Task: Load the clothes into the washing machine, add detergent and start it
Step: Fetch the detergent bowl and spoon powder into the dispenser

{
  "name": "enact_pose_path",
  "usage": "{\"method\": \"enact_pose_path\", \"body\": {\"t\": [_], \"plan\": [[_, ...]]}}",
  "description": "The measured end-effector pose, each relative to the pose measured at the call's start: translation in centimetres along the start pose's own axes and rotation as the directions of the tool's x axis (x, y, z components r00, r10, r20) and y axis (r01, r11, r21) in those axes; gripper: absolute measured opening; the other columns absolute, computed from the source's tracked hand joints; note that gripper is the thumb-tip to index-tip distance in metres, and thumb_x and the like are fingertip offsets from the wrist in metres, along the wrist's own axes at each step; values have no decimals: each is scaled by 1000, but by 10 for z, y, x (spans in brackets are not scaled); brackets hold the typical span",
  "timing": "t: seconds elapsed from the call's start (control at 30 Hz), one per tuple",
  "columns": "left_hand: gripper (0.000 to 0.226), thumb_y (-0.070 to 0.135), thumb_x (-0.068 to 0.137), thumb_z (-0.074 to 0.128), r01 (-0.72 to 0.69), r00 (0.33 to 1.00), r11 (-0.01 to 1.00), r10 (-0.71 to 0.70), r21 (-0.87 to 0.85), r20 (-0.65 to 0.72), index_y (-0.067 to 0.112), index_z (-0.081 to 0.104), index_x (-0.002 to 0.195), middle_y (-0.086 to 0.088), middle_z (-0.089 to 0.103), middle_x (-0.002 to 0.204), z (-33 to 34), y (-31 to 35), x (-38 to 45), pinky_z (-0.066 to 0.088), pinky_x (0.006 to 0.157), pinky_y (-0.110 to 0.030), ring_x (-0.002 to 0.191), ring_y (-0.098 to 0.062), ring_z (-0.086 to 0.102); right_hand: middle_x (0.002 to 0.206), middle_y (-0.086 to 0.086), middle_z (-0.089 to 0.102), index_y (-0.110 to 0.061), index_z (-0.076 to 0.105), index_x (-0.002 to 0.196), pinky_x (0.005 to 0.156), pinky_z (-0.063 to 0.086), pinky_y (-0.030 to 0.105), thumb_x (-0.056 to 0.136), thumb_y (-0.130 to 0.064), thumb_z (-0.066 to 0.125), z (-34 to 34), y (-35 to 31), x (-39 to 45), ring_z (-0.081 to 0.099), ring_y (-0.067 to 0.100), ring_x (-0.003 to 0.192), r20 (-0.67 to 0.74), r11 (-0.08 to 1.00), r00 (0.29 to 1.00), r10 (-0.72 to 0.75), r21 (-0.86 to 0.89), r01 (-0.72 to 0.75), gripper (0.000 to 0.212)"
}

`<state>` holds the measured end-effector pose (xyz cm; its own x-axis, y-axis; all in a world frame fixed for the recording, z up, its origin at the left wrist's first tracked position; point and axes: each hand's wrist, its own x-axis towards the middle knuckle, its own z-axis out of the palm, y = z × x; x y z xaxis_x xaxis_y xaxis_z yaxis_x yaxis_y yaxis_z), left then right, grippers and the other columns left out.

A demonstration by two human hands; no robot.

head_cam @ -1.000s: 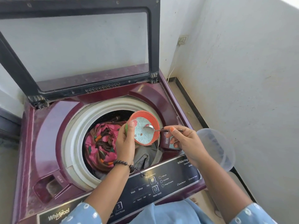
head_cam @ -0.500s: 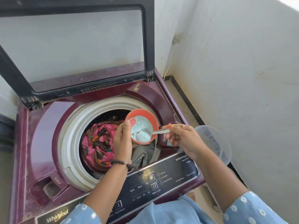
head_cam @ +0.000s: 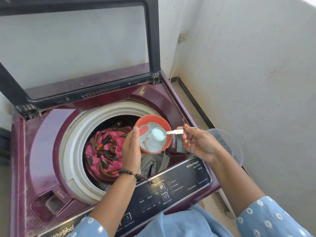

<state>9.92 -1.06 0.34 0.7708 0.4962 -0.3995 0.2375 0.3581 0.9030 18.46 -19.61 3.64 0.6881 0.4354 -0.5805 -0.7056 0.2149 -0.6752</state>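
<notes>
The left hand grips the orange bowl tilted over the drum's 3 o'clock edge, so spilled powder lands on the clothes. The right hand pinches a heaped spoon, likely bound for the detergent tray just beyond. The lid stands open at 12; nothing blocks.

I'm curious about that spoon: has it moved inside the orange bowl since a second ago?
Yes. The spoon, earlier dug into the powder, now sits lifted and heaped, nearer the orange bowl's right rim.
</notes>
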Motion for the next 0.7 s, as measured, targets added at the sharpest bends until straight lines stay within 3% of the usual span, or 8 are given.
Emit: {"method": "enact_pose_path", "body": {"t": [0.27,0.7], "plan": [[99,95,55,52,20,1000,1000,-20,3,-2,26,62,125,4,64,127,2,-2,-3,47,100,-56,121,-19,59,63,3,58,-2,72,96,45,44,17,87,-23,60,-5,-1,-6,49,9,52,26,999,1000,-9,35,9,25],[103,97,57,47,30,999,1000,-30,7,-30,24,60,129,2,63,130,2,-1,-5,47,102,-55,123,-18,57,69,8,63,3,67,106,52,50,18,90,-20,58,-4,-3,-8,56,11,58,18,1000,1000,-22,-6,22,29]]}}
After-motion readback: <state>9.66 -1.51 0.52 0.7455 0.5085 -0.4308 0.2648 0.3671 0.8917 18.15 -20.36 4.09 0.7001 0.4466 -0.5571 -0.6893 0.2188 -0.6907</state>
